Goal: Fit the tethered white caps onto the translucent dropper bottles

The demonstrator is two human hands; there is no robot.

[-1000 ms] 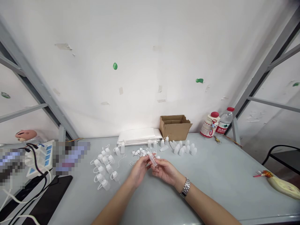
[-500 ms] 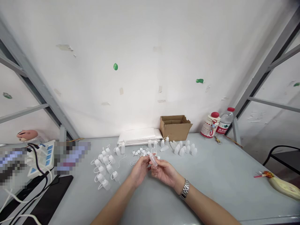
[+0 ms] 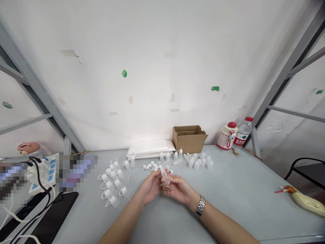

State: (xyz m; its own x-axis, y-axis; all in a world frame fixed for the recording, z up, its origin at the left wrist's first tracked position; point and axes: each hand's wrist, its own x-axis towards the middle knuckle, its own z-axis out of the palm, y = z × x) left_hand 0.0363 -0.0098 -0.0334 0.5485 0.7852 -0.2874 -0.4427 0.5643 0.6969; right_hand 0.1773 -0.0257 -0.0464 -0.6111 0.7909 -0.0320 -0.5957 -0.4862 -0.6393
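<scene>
A small translucent squeeze bottle (image 3: pixel 166 177) is tilted between my two hands, its white nozzle end toward the upper left. My right hand (image 3: pixel 179 189) wraps its fingers around the bottle's body. At the nozzle end, the fingertips of my left hand (image 3: pixel 150 188) pinch the cap; their exact contact is partly hidden. Just beyond my hands lies a pile of loose white caps (image 3: pixel 152 165). Several capped bottles with strap loops (image 3: pixel 109 185) stand to the left. On the right are several bottles without caps (image 3: pixel 196 165).
A cardboard box (image 3: pixel 191 144) and a stack of white envelopes (image 3: pixel 148 149) sit against the wall. A decorated flask (image 3: pixel 226 137) and a water bottle (image 3: pixel 242 134) stand at the back right. A power strip (image 3: pixel 48 173) with cables and a black slab (image 3: pixel 56 217) occupy the left.
The squeeze bottle has shifted slightly in my fingers, and more of its body shows. My hands stay in nearly the same place; the view has moved a little.
</scene>
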